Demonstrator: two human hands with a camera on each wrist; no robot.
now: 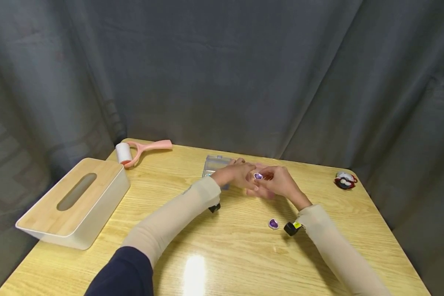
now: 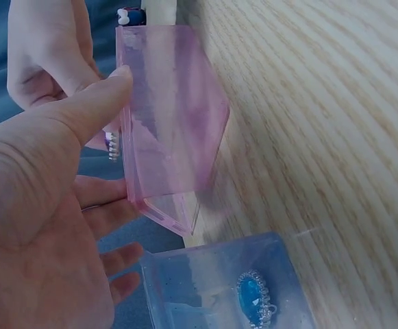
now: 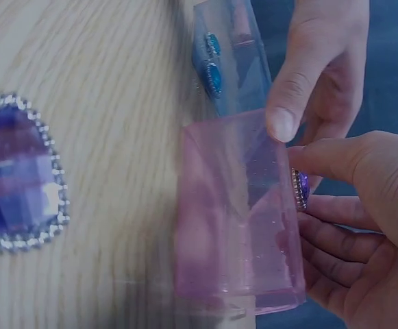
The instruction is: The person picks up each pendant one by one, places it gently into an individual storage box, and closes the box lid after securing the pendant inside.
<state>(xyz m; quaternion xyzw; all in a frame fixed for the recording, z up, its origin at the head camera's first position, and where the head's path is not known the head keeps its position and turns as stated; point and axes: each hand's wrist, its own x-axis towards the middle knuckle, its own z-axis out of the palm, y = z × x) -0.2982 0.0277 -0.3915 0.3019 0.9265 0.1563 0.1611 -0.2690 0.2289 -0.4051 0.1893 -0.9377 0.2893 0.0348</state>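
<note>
My left hand [image 1: 237, 173] grips the edge of a see-through pink plastic box [image 2: 175, 116], with its thumb on the rim. Between thumb and fingers, my right hand [image 1: 282, 181] pinches a purple gem [image 1: 258, 176] with a beaded silver border, close to the pink box's open side. A second purple gem [image 1: 273, 223] of the same kind lies on the table, nearer the body than the hands. Beside the pink box, a clear bluish box [image 2: 185, 274] holds blue gems [image 2: 253, 299] with silver borders; in the head view, the left hand partly covers it.
On the left stands a white tissue box [image 1: 107, 205] with a wooden top. Behind it lies a lint roller [image 1: 148, 148] with a pink handle. A small red, white and dark item [image 1: 345, 181] sits near the table's right edge. Grey curtains [image 1: 222, 82] hang behind the table.
</note>
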